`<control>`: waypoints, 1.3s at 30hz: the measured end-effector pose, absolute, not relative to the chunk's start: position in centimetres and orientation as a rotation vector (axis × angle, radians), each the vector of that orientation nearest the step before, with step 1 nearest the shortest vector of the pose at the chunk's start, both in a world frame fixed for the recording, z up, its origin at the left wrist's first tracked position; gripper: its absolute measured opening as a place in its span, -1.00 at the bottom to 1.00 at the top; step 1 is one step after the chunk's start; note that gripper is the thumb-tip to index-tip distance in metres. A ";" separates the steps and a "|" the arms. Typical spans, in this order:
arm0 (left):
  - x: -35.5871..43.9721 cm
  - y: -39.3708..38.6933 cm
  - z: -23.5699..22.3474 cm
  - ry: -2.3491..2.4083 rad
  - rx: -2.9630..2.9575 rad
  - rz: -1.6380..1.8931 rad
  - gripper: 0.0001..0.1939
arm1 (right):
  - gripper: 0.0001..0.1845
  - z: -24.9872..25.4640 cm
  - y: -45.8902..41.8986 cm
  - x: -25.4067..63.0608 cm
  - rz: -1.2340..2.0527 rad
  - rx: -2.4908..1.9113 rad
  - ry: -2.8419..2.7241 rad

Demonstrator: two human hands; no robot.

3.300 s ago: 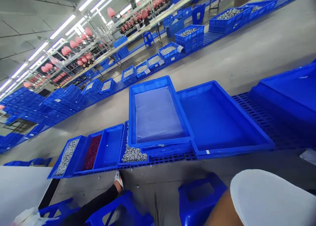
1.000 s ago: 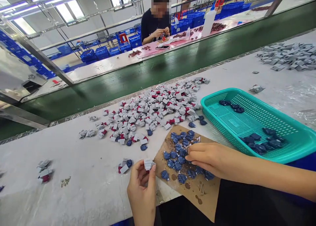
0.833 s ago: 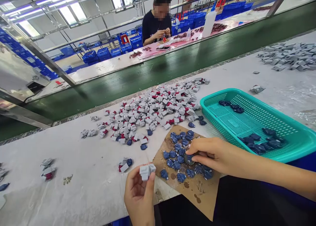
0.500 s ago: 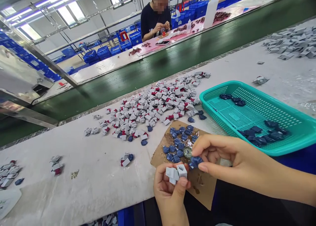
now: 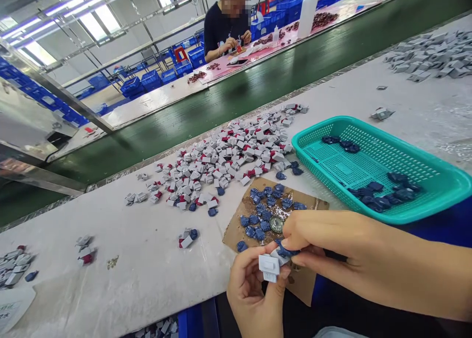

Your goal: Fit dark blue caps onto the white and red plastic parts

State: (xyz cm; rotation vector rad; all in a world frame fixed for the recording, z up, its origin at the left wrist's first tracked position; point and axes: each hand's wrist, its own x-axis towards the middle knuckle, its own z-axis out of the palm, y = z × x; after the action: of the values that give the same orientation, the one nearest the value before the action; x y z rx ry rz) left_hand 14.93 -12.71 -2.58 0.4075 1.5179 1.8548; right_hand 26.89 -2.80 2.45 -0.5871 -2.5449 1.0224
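Observation:
My left hand [image 5: 254, 296] is closed, pinching a light grey blocky plastic part [image 5: 269, 264] between thumb and fingers. My right hand [image 5: 328, 242] grips a small dark blue piece [image 5: 286, 250] shaped like a toy fist, and this piece touches the far end of the grey part. The right fingertips partly cover the blue piece. Just beyond both hands lies a piece of brown cardboard [image 5: 236, 228] with wet, shiny patches. On it are several blue fist pieces [image 5: 254, 220] and a small round dish or cap [image 5: 276, 224].
A teal basket [image 5: 438, 195] with dark blue pieces stands to the right. A heap of grey and dark red parts [image 5: 221, 161] lies in front, grey parts [image 5: 435, 57] at far right. Beyond a green conveyor belt [image 5: 236, 89], a person [image 5: 226, 28] works at a pink-topped bench.
The blue piece in my right hand has moved left and down onto the grey part. My left hand has turned the grey part. The view has shifted slightly.

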 end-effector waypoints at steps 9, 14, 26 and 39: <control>14.6 -13.1 -1.9 1.520 0.636 1.836 -0.80 | -0.75 3.4 -2.0 26.9 1.057 -0.379 -2.726; 14.5 -13.2 -2.7 1.546 0.767 1.813 -0.80 | -0.78 2.6 -2.0 27.5 1.250 -0.423 -2.620; 13.2 -12.9 -4.6 1.500 1.295 1.668 -0.64 | -0.89 1.7 -2.5 27.5 1.900 -0.752 -2.281; 16.2 -11.3 -3.4 1.644 1.430 1.744 -0.59 | -0.34 1.0 -4.0 22.0 2.397 -1.020 -1.062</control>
State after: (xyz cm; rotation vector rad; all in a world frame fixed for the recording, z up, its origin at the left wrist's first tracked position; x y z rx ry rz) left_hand 16.23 -11.30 -3.42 1.4302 1.6440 1.7444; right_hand 21.96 -4.03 1.01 -1.0198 -1.0620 2.3969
